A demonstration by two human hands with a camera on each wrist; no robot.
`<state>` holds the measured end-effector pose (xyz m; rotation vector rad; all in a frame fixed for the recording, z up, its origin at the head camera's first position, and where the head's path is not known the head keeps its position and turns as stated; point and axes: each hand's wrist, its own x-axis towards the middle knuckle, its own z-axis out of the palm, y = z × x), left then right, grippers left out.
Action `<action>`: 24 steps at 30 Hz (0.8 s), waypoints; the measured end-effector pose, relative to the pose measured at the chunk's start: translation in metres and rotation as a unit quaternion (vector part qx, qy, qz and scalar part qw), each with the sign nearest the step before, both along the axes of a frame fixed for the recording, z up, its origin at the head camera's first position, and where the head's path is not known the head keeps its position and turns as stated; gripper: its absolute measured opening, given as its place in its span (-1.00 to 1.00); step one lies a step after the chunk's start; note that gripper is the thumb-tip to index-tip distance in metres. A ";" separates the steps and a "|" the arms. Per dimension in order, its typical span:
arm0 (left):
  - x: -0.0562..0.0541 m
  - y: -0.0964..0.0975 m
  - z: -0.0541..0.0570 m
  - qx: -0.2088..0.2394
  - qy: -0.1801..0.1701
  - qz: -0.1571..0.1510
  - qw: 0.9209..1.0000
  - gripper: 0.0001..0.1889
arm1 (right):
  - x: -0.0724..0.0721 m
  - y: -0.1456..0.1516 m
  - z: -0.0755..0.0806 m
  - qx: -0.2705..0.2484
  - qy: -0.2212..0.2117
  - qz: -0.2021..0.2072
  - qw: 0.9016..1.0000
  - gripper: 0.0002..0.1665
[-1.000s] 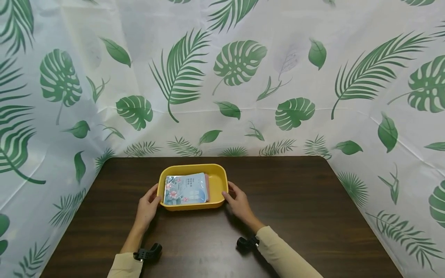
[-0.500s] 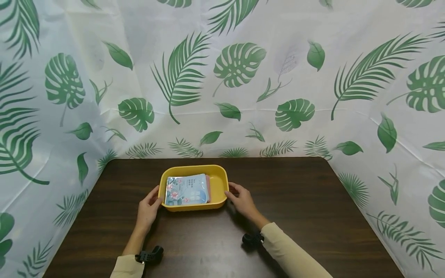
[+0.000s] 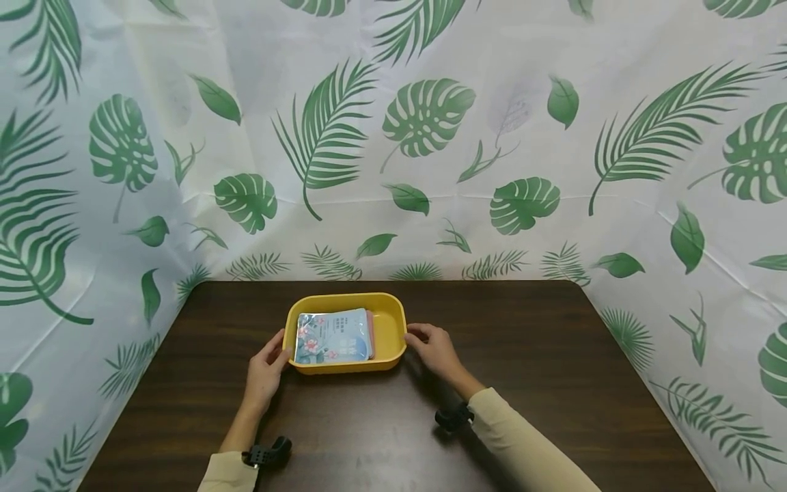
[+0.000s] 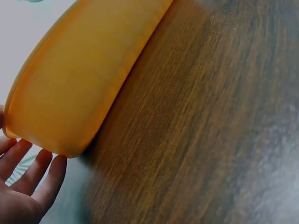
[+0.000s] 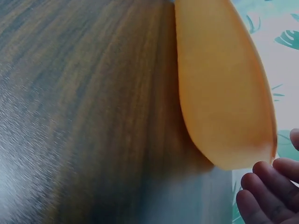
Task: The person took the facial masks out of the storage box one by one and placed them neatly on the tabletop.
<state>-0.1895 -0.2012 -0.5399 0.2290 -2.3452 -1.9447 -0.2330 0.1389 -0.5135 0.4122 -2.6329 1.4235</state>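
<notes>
A yellow oblong plastic bin (image 3: 389,331) with rounded corners stands near the back of the dark table. Inside, toward its left, lies a flat pale-blue packet (image 3: 332,336) printed with pink flowers, with a pink edge (image 3: 371,331) showing from beneath. My left hand (image 3: 266,372) holds the bin's left end, thumb at the rim and fingertips (image 4: 58,163) against the outer wall. At the right end my right hand (image 3: 436,352) has its fingers loosely extended by the wall, fingertips (image 5: 261,170) at or just off it; its thumb is apart from the rim.
The brown wood-grain table (image 3: 541,383) stretches to both sides and in front of the bin. Behind it hangs a white cloth (image 3: 369,150) with green leaf prints. Black wrist devices sit on the left wrist (image 3: 267,452) and the right wrist (image 3: 453,417).
My right hand's thumb has come off the bin's rim and the hand has shifted slightly right. My left hand keeps its place at the bin; the whole view has drifted a little.
</notes>
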 end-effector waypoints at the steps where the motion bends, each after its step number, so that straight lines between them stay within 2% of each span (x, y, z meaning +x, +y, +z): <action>1: 0.000 0.000 0.000 0.001 0.001 -0.001 1.000 -0.48 | -0.001 0.001 0.002 0.002 -0.003 -0.003 1.000 -0.72; 6: 0.000 0.002 0.000 0.008 0.004 -0.002 1.000 -0.47 | -0.006 0.001 0.013 0.008 -0.021 -0.010 1.000 -0.75; 13: 0.000 0.002 -0.002 0.008 0.009 -0.001 1.000 -0.48 | -0.016 -0.002 0.027 0.014 -0.040 0.001 0.999 -0.71; 17: 0.002 0.002 -0.002 0.008 0.005 0.000 1.000 -0.47 | -0.021 -0.007 0.031 -0.017 -0.086 0.010 0.996 -0.69; 20: 0.004 0.002 -0.002 0.007 0.003 0.001 1.000 -0.48 | -0.025 -0.012 0.036 -0.071 -0.145 0.018 0.987 -0.67; 24: 0.004 0.003 -0.001 0.005 0.006 0.002 1.000 -0.48 | -0.028 -0.021 0.044 -0.139 -0.221 0.014 0.965 -0.64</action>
